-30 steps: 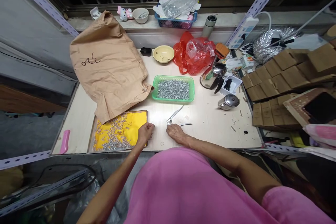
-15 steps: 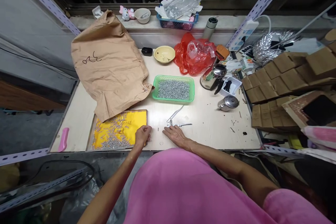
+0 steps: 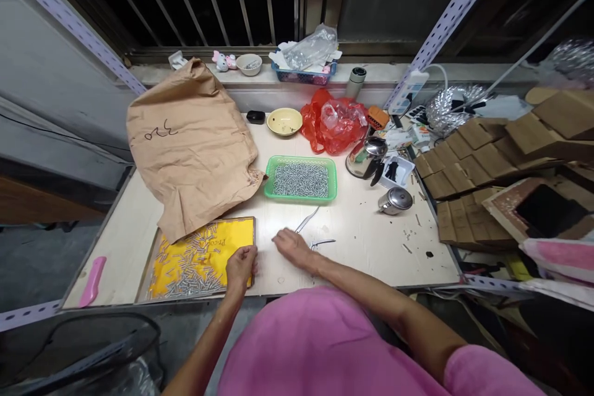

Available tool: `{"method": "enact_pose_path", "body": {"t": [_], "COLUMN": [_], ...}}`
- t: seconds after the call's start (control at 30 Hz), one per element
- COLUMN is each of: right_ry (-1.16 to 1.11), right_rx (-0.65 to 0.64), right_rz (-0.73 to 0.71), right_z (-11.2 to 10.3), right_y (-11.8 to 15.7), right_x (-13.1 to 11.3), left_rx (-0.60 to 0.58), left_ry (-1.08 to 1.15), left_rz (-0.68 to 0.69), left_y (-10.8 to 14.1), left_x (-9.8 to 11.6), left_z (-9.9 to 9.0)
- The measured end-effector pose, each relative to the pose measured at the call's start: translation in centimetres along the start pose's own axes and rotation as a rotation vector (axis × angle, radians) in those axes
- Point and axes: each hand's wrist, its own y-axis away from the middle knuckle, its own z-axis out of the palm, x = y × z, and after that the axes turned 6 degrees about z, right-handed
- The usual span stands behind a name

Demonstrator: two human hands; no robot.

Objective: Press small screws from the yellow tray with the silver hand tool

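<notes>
Pins (image 3: 192, 278), slim, silvery and short, lie in a loose jumble in the tray (image 3: 240, 230) at the table's near edge, thickest toward the front and thinning out over the bright yellow base, which bears dark lettering. The tray is flat and rectangular, with a dark rim. A sack (image 3: 195, 142) of creased brown paper, marked "320" in dark strokes, overlaps its far left corner.

Beyond the hands, the green basket (image 3: 301, 199), plastic with a lattice wall, holds a dense, even layer of similar metal pieces (image 3: 301, 180). A white bowl (image 3: 249, 70) on the sill holds some more. The yellow bowl (image 3: 284, 124) has only small dark bits in it; a blue basket (image 3: 301, 77) is heaped with clear plastic and white paper. Black items lie in a white dish (image 3: 407, 173) beside the shiny, rounded kettle (image 3: 365, 159).

The left hand (image 3: 241, 265) is at the tray's right edge, fingers curled and thumb near the index finger; whether anything is pinched there, I cannot tell. The right hand (image 3: 296, 251) is low over the pale table (image 3: 362, 260), fingers bent, partly hiding a tool (image 3: 307, 220) with two slim, splayed metal arms. Its grip cannot be made out.
</notes>
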Motion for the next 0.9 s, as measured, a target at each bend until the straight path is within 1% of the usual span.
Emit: {"method": "enact_pose_path", "body": {"t": [0.07,0.13,0.17,0.2,0.23,0.27,0.33,0.37,0.43,0.5,0.57,0.73,0.9], "right_ry": [-0.100,-0.150,-0.143,-0.127,-0.106,-0.083,-0.030,-0.003,0.034,0.053,0.060,0.058,0.058], "right_rx": [0.159,0.376,0.433,0.435,0.381,0.289,0.079,0.000,-0.088,-0.113,-0.117,-0.095,-0.113], "right_rz": [0.161,0.347,0.410,0.456,0.480,0.489,0.493,0.487,0.478,0.489,0.515,0.516,0.502], "right_z": [-3.6,-6.6,-7.5,-7.9,-7.8,-7.2,-5.1,-3.9,-1.6,-0.2,0.6,0.8,0.7], "right_y": [-0.4,-0.2,0.2,1.0,2.1,3.5,6.4,7.8,9.9,10.9,11.1,10.7,10.7], "right_x": [1.7,3.7,4.7,5.5,6.2,6.8,7.4,7.5,7.6,7.7,7.8,8.3,7.7], "left_rx": [-0.078,-0.176,-0.225,-0.267,-0.300,-0.322,-0.341,-0.346,-0.356,-0.364,-0.363,-0.353,-0.331], "left_ry": [-0.008,-0.031,-0.044,-0.055,-0.065,-0.072,-0.094,-0.110,-0.148,-0.185,-0.200,-0.163,-0.110], "left_rz": [-0.003,-0.009,-0.014,-0.025,-0.041,-0.058,-0.095,-0.110,-0.127,-0.137,-0.152,-0.221,-0.260], "left_y": [0.4,0.9,1.1,1.3,1.5,1.5,1.6,1.5,1.4,1.3,1.3,1.2,1.0], "left_x": [0.3,0.7,0.8,0.8,0.8,0.8,0.6,0.4,0.1,-0.3,-0.6,-1.3,-1.4], "left_z": [1.6,3.8,4.9,6.0,7.0,7.9,9.2,9.6,10.2,10.5,10.6,10.7,10.7]}}
